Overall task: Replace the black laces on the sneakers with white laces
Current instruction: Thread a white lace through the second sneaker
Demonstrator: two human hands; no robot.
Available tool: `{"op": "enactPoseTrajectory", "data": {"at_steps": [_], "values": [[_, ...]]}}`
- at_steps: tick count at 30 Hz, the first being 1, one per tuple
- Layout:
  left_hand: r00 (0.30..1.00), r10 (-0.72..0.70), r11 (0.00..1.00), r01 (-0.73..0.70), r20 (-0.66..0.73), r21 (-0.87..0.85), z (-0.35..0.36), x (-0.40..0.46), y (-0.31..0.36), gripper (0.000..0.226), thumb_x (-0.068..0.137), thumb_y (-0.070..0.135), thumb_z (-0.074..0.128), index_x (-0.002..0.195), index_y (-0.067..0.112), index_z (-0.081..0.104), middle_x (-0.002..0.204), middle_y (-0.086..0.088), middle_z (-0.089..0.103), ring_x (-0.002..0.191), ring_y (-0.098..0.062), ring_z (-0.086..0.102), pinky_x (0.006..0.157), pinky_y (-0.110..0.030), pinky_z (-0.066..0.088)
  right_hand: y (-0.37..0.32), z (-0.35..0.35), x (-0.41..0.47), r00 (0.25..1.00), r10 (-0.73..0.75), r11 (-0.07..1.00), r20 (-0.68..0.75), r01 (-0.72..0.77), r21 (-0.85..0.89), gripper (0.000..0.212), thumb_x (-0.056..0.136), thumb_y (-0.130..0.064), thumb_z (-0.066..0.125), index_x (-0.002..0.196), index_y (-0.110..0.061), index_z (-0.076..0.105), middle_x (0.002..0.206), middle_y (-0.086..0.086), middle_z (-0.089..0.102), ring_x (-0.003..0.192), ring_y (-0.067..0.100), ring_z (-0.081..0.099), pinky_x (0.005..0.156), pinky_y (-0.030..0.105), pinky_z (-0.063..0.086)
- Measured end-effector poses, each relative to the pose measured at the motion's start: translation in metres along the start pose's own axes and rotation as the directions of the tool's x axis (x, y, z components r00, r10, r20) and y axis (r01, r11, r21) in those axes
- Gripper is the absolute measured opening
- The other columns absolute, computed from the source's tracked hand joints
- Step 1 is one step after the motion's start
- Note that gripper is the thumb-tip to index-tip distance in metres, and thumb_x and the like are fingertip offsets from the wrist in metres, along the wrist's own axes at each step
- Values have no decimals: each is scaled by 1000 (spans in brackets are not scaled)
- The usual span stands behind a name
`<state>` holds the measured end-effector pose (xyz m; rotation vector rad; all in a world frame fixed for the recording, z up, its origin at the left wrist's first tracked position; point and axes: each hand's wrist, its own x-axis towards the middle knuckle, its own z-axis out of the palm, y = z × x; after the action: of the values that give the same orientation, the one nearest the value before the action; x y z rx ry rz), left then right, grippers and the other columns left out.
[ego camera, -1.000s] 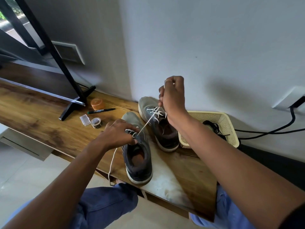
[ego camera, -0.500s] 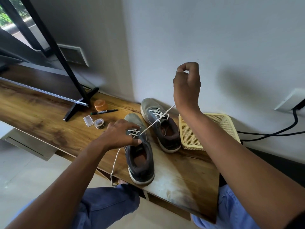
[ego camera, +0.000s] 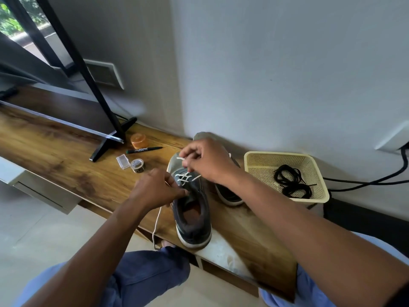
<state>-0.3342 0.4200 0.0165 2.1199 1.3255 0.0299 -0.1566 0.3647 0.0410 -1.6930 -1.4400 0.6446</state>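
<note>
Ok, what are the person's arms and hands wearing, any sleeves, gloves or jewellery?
Both forearms are bare to the frame edge: no sleeves, gloves, watch or bracelet show. The left hand and right hand show no rings that I can make out. Below are blue trousers.

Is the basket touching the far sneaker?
Apart. The head view shows a strip of bare wooden table between the basket and the far sneaker.
</note>
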Motion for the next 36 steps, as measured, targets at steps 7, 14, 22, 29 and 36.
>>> {"op": "enactPoseTrajectory", "data": {"at_steps": [7, 14, 22, 29, 36], "values": [[966, -215, 852, 258, 146, -456, -12, 6, -9, 4, 86, -1, 81, 83, 0, 77, 81, -22, 78, 75, -31, 79, 74, -45, 67, 9, 21, -13, 995, -22, 979, 102, 42, -197, 11, 82, -11, 78, 89, -18, 82, 86, -4, 78, 82, 10, 71, 83, 32, 56], [929, -276, 748, 369, 248, -552, -12, 13, -21, 8, 93, -6, 70, 92, -5, 78, 97, -31, 75, 81, -32, 79, 63, -33, 65, 10, 29, -20, 979, -25, 949, 201, 86, -302, 7, 84, -17, 74, 85, -17, 80, 81, -1, 76, 80, 16, 71, 78, 35, 57], [926, -270, 715, 377, 264, -589, -5, 17, -29, 10, 92, -5, 71, 90, -3, 80, 91, -24, 78, 78, -28, 80, 63, -33, 64, 15, 40, -23, 988, -48, 934, 144, 96, -343, 6, 79, -22, 73, 73, -20, 72, 75, -8, 59, 78, 18, 65, 69, 30, 50], [932, -249, 698, 362, 264, -618, -9, 12, -24, 5, 90, -6, 73, 92, -4, 77, 84, -19, 79, 72, -26, 79, 56, -30, 62, 16, 46, -25, 990, -93, 929, 110, 126, -347, 9, 76, -24, 73, 70, -19, 70, 75, -2, 62, 71, 19, 61, 64, 33, 49], [941, -179, 714, 325, 286, -620, -12, 8, -23, 8, 87, -4, 77, 96, -4, 77, 91, -19, 79, 82, -29, 80, 62, -32, 64, 14, 48, -29, 991, -110, 916, 77, 131, -378, 13, 82, -29, 70, 76, -17, 71, 80, -1, 64, 74, 21, 62, 65, 38, 52]]}}
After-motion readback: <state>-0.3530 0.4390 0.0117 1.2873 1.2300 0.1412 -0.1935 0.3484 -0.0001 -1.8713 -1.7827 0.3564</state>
